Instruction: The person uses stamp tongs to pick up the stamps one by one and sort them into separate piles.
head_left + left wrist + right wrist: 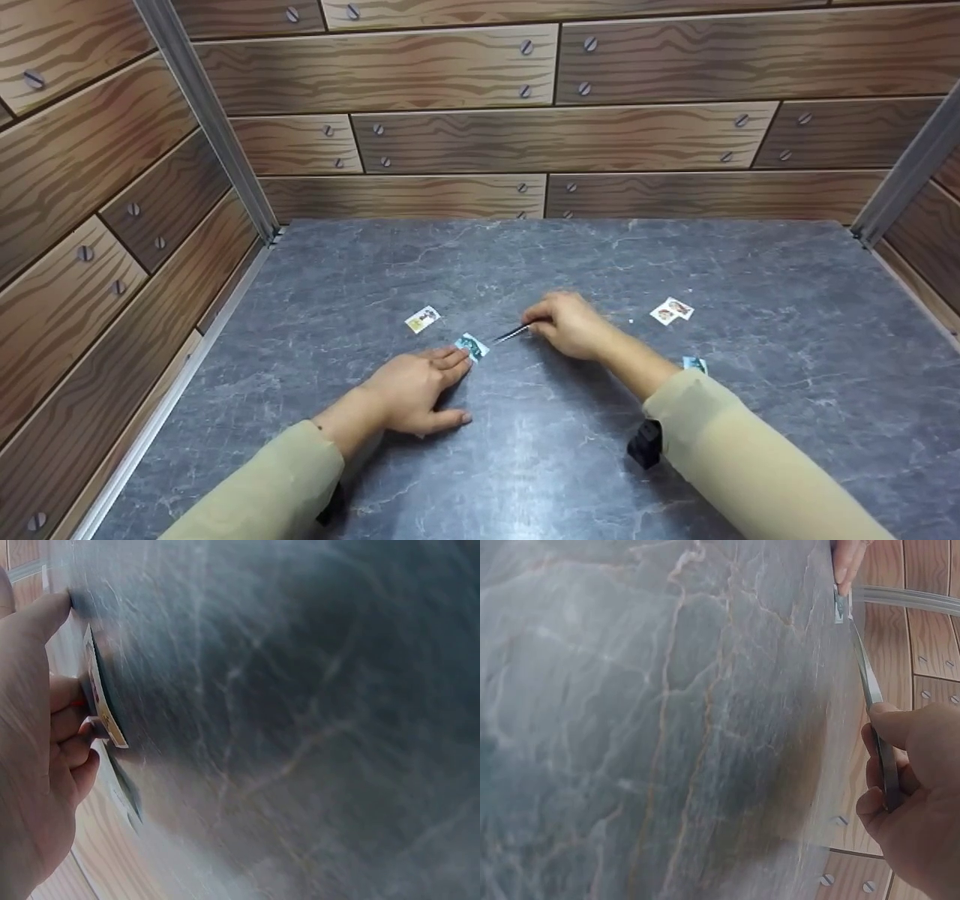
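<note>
Left hand (420, 391): fingers extended, thumb spread wide, fingertips on the teal paper piece (472, 346) on the gray tabletop (540, 259). Right hand (574, 327): thumb and fingers pinching tweezers (516, 331), tips by the piece's right edge, contact unclear.

R hand (926, 784) is gripping tweezers (870, 684) nr small printed pc (843, 606) on grey marbled table (690, 705).
Tweezers are slanting up-L from the hand, tip ending just beside pc's lower edge; contact unclear. L hand (848, 561) is touching pc's upper end. Behind, wood-patterned wall (934, 641) is showing, w/ pale strip (915, 599) crossing it.
</note>
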Demonstrator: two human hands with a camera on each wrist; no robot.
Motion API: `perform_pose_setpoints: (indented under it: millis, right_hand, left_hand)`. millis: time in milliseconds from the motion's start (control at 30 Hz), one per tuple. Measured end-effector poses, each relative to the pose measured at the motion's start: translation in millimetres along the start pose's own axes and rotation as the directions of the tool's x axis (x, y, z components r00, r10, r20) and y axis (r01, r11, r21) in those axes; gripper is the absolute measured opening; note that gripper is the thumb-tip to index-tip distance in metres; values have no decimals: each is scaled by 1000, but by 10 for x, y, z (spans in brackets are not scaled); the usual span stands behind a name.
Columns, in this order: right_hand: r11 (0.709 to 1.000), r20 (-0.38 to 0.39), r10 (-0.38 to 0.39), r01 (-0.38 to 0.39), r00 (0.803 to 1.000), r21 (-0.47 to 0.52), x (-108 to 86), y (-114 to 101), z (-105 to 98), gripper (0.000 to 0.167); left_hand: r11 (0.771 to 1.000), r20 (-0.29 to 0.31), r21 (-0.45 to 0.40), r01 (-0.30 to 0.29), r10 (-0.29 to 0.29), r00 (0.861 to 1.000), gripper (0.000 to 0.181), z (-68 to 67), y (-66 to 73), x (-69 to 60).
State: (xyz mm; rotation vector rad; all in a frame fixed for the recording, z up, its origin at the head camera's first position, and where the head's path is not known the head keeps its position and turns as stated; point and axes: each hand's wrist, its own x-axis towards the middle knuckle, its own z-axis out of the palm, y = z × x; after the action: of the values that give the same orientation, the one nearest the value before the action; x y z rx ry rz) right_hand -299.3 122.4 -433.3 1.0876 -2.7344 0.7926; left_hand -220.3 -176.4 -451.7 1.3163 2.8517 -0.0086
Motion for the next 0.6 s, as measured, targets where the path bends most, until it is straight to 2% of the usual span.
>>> perform_pose_setpoints:
  millis: [600]
  right_hand:
    - [999,36,25,-26,999,32,26,21,69,13]
  left_hand:
    - [1000,-8,13,-2,2,1000,84,5,-4,-8]
